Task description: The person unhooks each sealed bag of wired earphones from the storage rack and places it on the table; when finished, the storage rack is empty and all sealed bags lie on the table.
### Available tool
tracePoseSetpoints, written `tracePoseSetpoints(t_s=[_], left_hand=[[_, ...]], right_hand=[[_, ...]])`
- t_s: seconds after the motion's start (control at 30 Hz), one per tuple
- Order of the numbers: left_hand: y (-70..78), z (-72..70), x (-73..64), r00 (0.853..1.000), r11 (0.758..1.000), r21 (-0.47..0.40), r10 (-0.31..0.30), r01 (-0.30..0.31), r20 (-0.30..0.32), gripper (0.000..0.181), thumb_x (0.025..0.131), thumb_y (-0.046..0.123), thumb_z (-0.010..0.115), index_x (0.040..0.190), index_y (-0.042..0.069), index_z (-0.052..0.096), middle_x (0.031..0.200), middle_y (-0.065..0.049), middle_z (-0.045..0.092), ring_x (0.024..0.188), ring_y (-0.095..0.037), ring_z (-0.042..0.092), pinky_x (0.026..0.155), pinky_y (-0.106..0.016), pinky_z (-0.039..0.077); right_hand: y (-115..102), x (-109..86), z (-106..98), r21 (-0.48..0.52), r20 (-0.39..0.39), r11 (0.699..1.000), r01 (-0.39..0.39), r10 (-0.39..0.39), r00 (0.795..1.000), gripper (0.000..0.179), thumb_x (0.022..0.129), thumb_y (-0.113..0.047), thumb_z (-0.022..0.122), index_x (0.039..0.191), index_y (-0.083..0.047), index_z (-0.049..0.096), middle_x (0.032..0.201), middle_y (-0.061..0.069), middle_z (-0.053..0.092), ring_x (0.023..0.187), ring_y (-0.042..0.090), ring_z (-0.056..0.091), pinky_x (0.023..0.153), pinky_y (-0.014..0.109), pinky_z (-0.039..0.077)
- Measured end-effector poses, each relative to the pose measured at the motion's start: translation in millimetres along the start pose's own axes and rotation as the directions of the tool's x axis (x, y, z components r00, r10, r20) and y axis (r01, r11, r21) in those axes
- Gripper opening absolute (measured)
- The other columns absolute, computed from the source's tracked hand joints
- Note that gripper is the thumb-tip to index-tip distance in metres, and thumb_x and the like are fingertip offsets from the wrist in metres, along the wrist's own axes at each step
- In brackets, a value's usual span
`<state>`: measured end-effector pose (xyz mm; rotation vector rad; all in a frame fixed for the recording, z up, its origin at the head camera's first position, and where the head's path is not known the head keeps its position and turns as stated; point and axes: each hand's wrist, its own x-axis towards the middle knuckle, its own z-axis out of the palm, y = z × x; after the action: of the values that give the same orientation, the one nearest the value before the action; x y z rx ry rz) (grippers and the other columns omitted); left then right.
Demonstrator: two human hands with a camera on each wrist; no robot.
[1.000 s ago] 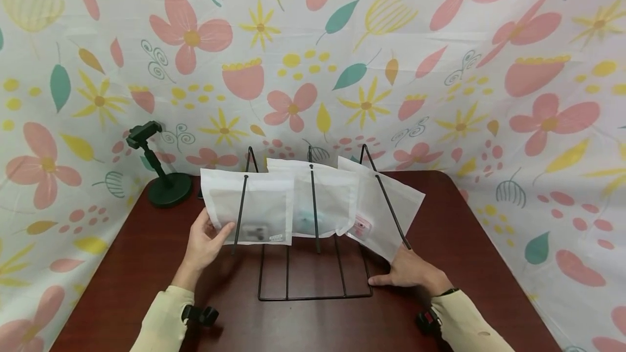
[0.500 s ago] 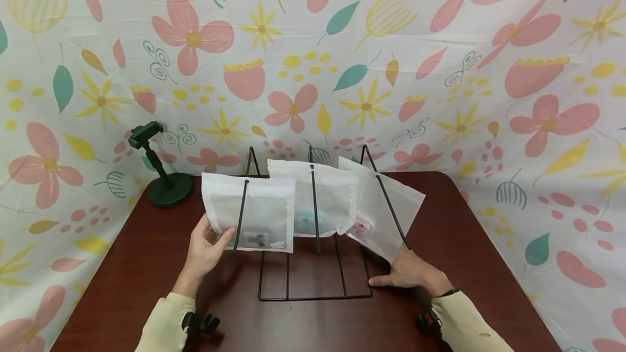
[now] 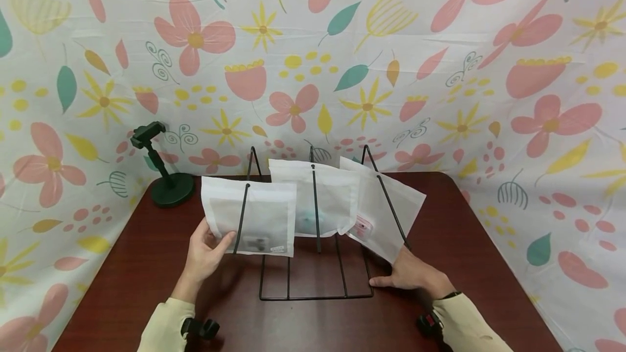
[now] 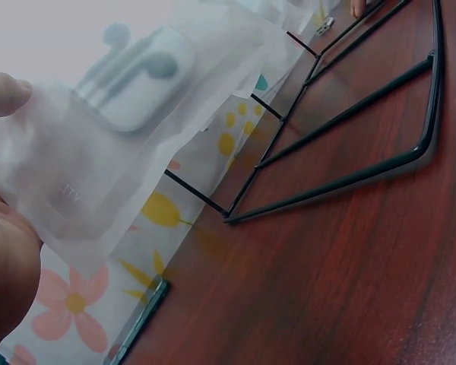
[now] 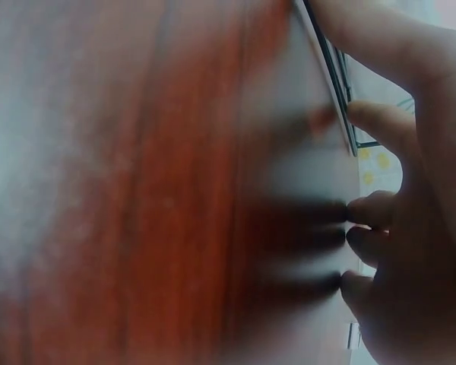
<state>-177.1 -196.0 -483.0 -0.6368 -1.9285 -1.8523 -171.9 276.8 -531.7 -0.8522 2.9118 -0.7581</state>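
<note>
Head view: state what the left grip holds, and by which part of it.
The leftmost white pouch, held by its left edge near the lower corner in the left grip.

Here's the left pouch [image 3: 274, 211], frosted white, hanging by its top edge from a prong of the black wire rack [image 3: 315, 299], what looks like white earphones blurred inside; it overlaps the slightly tilted middle pouch [image 3: 337, 194], and the right pouch [image 3: 369, 200] slants steeply, pink showing through.
</note>
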Motion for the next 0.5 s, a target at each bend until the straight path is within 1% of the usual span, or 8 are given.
tracePoseSetpoints(t_s=[0.07,0.13,0.2,0.37,0.5], left_hand=[[-0.5,-0.2,-1.2,1.000,1.000,-0.007,0.007,-0.007,0.004,0.042,0.080,-0.025,0.060,0.119,-0.016,0.047,0.105,0.008,0.064,0.093,-0.006,0.065,0.075,-0.020,0.056],[-0.4,-0.3,-2.5,1.000,1.000,-0.018,0.018,-0.018,0.010,0.042,0.080,-0.024,0.060,0.119,-0.017,0.046,0.105,0.007,0.064,0.094,-0.007,0.065,0.075,-0.020,0.056],[-0.2,-0.6,-4.3,1.000,0.999,-0.024,0.025,-0.025,0.010,0.042,0.080,-0.024,0.060,0.119,-0.017,0.046,0.105,0.006,0.064,0.094,-0.007,0.065,0.074,-0.020,0.056],[0.9,-0.7,-8.8,1.000,1.000,-0.013,0.022,-0.022,0.004,0.042,0.080,-0.025,0.059,0.119,-0.017,0.046,0.106,0.007,0.064,0.094,-0.007,0.065,0.074,-0.020,0.055],[3.0,-0.2,-11.3,1.000,1.000,-0.001,0.026,-0.026,-0.006,0.043,0.079,-0.026,0.059,0.119,-0.017,0.047,0.106,0.006,0.063,0.093,-0.007,0.064,0.074,-0.019,0.054]], right_hand=[[0,-1.0,0,0.023,0.010,1.000,-0.002,0.001,1.000,0.115,0.070,-0.054,0.083,0.156,-0.027,0.012,0.160,0.005,0.016,0.143,0.022,0.018,0.110,0.033,0.017],[-1,-1.8,0,0.037,0.015,0.999,-0.011,0.011,1.000,0.115,0.070,-0.053,0.083,0.156,-0.028,0.011,0.160,0.004,0.016,0.144,0.022,0.018,0.109,0.031,0.017],[-2,-2.2,0,0.043,0.021,0.999,-0.022,0.021,1.000,0.115,0.071,-0.054,0.083,0.156,-0.028,0.011,0.160,0.004,0.016,0.144,0.022,0.018,0.110,0.034,0.018],[-2,-2.3,-1,0.056,0.046,0.997,-0.052,0.049,0.998,0.117,0.071,-0.054,0.082,0.157,-0.028,0.007,0.161,0.004,0.013,0.144,0.024,0.017,0.109,0.049,0.025],[-2,-2.7,0,0.067,0.050,0.996,-0.062,0.059,0.997,0.117,0.071,-0.053,0.083,0.157,-0.029,0.007,0.160,0.005,0.014,0.144,0.025,0.018,0.109,0.053,0.026]])
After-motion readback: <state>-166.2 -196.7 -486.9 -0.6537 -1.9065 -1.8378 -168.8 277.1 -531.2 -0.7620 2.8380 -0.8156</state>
